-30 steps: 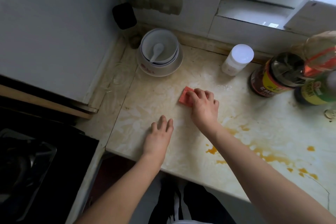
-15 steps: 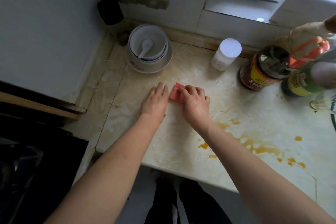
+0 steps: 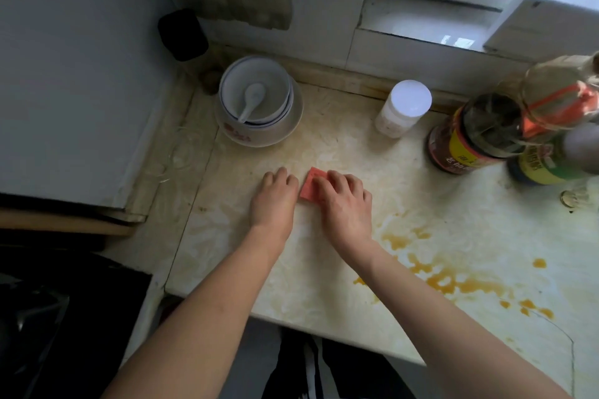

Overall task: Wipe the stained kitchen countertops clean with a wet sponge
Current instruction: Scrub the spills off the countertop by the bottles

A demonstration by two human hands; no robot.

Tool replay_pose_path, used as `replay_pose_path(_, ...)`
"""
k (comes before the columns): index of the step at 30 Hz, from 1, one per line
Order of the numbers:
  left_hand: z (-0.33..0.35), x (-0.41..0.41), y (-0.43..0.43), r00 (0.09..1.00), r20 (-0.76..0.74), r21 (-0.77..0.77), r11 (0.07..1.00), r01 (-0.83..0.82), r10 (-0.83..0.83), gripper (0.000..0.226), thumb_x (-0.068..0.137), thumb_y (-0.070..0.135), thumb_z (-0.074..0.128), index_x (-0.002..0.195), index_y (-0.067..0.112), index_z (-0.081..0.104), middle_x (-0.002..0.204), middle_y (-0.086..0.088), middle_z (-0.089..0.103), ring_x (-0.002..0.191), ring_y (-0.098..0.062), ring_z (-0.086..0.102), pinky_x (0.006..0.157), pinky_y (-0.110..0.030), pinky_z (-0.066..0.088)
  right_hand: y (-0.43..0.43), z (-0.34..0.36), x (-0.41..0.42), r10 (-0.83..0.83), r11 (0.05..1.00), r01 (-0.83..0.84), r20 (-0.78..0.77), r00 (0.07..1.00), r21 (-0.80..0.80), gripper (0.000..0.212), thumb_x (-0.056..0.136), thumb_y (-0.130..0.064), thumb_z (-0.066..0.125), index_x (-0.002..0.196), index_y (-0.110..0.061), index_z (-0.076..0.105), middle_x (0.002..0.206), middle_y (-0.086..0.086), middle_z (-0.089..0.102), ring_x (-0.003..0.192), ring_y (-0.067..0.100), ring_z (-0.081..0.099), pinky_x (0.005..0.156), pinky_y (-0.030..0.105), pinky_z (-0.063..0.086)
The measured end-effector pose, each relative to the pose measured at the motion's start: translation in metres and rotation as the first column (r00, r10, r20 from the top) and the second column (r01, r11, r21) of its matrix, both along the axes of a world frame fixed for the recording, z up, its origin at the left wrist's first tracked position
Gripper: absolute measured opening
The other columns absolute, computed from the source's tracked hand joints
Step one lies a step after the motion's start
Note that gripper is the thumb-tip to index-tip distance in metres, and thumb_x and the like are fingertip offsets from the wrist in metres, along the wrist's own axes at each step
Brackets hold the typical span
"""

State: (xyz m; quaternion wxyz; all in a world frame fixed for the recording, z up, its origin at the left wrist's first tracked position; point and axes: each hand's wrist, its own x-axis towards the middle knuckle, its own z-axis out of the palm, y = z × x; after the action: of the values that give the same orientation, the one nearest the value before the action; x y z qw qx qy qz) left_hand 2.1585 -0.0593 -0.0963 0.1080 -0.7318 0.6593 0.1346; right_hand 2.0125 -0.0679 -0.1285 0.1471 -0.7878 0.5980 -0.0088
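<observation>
A small red sponge (image 3: 310, 185) lies flat on the pale marbled countertop (image 3: 405, 191). My right hand (image 3: 345, 206) presses down on it, fingers curled over its right half. My left hand (image 3: 275, 201) rests flat on the counter just left of the sponge, fingers loosely together, holding nothing. Orange-yellow stains (image 3: 450, 282) spread over the counter to the right of my right forearm, towards the front edge.
Stacked white bowls with a spoon (image 3: 257, 104) stand at the back left. A white-lidded jar (image 3: 403, 108) and sauce bottles (image 3: 479, 133) line the back right. A black stove (image 3: 58, 317) lies lower left. The counter's front edge (image 3: 291, 322) is near my body.
My left hand slid forward from the front of the counter to sit beside the sponge. My right hand and the sponge shifted slightly left.
</observation>
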Motion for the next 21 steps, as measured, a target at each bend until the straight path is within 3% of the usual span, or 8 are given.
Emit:
replay_pose_path(4,0.002,-0.006,-0.003,0.999,-0.011,0.011,0.999,-0.036,0.036,0.049,0.081,0.001,0.068,0.124,0.014,0.049,0.142,-0.006,0.039,0.127,-0.028,0.040,0.089,-0.034,0.048,-0.038,0.000,0.002,-0.032,0.999,0.032,0.012,0.999,-0.012,0.048,0.091,-0.020,0.043,0.137,-0.029,0.051,0.147,0.000,0.047,0.129,0.031,0.040,0.095,0.045,0.037)
replay_pose_path(8,-0.002,-0.002,-0.001,1.000,0.011,0.011,1.000,0.008,-0.009,0.064,0.077,0.007,0.076,0.133,0.012,0.045,0.150,-0.006,0.034,0.129,-0.028,0.038,0.094,-0.031,0.046,-0.061,-0.001,0.006,-0.050,0.999,0.050,0.003,0.999,-0.006,0.047,0.092,-0.017,0.048,0.138,-0.028,0.053,0.148,0.000,0.047,0.131,0.032,0.039,0.096,0.046,0.036)
replay_pose_path(12,-0.007,-0.001,0.000,1.000,0.004,0.020,1.000,-0.007,0.007,0.074,0.077,0.007,0.076,0.141,0.012,0.040,0.155,-0.005,0.028,0.133,-0.028,0.035,0.094,-0.033,0.049,-0.057,-0.003,0.006,-0.058,0.998,0.059,0.017,0.998,-0.034,0.046,0.091,-0.017,0.051,0.135,-0.029,0.055,0.144,-0.001,0.050,0.129,0.031,0.041,0.095,0.046,0.037)
replay_pose_path(21,-0.006,0.008,-0.001,0.999,-0.035,0.059,0.998,0.005,-0.003,0.085,0.076,0.011,0.079,0.148,0.015,0.034,0.160,-0.003,0.022,0.138,-0.025,0.030,0.105,-0.030,0.039,-0.019,0.001,-0.009,-0.053,0.998,0.053,0.012,0.999,-0.016,0.039,0.090,-0.023,0.055,0.128,-0.031,0.057,0.136,-0.004,0.053,0.125,0.028,0.044,0.088,0.042,0.040)
